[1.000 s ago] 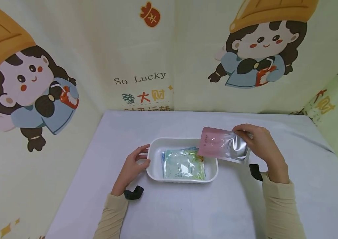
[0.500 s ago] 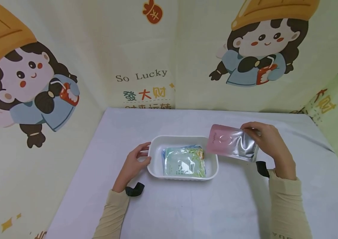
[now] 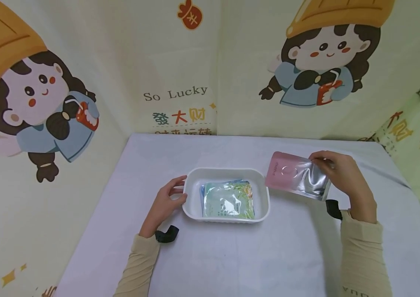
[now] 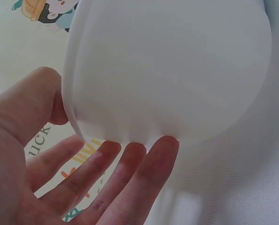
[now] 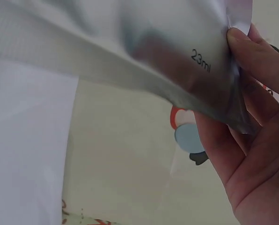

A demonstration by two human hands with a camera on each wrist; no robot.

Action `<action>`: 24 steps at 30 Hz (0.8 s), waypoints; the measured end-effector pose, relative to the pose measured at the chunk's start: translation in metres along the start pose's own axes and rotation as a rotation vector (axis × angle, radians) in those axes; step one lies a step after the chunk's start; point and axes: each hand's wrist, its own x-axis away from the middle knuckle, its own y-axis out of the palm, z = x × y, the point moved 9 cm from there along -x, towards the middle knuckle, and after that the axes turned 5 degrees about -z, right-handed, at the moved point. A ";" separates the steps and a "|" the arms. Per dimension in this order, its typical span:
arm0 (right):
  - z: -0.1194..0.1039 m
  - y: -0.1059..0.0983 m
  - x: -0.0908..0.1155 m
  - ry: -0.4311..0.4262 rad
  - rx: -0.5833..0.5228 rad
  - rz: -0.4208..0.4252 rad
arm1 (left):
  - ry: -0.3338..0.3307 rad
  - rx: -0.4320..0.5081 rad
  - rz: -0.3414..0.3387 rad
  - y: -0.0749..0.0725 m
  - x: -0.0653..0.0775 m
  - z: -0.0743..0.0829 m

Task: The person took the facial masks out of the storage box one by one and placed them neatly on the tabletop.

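My right hand (image 3: 345, 175) pinches the upper edge of a pink and silver foil sachet (image 3: 287, 172), held just right of the tray. In the right wrist view, the thumb presses the silver sachet (image 5: 144, 42) near its printed "23ml". A white plastic tray (image 3: 195, 208) holds a pale green sachet (image 3: 226, 200) lying over a blue one (image 3: 202, 194). My left hand (image 3: 163, 206) touches the tray's left end with its fingertips. Close up, the extended left fingers (image 4: 135, 178) rest against the tray's outer wall (image 4: 158, 84), the thumb at the rim.
A white cloth covers the table (image 3: 210, 260). Behind and at both sides hangs a cream curtain (image 3: 239, 95) printed with cartoon figures and lettering. Black wrist mounts (image 3: 167, 234) sit at both wrists, below the beige sleeves.
My right hand has moved to the right with the pink and silver sachet, which no longer overlaps the inside of the tray. The left hand has stayed at the tray's end.
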 end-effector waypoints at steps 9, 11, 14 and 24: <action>0.014 0.001 -0.001 0.051 0.027 -0.034 | 0.006 0.011 -0.009 -0.002 -0.001 0.005; 0.017 0.001 -0.001 0.065 0.028 -0.045 | 0.010 0.014 -0.008 -0.002 -0.002 0.005; 0.023 0.006 -0.001 0.097 0.012 -0.080 | 0.007 0.016 -0.005 -0.002 -0.001 0.006; 0.033 0.033 -0.006 0.127 -0.009 -0.209 | -0.003 0.023 -0.008 -0.002 0.000 0.006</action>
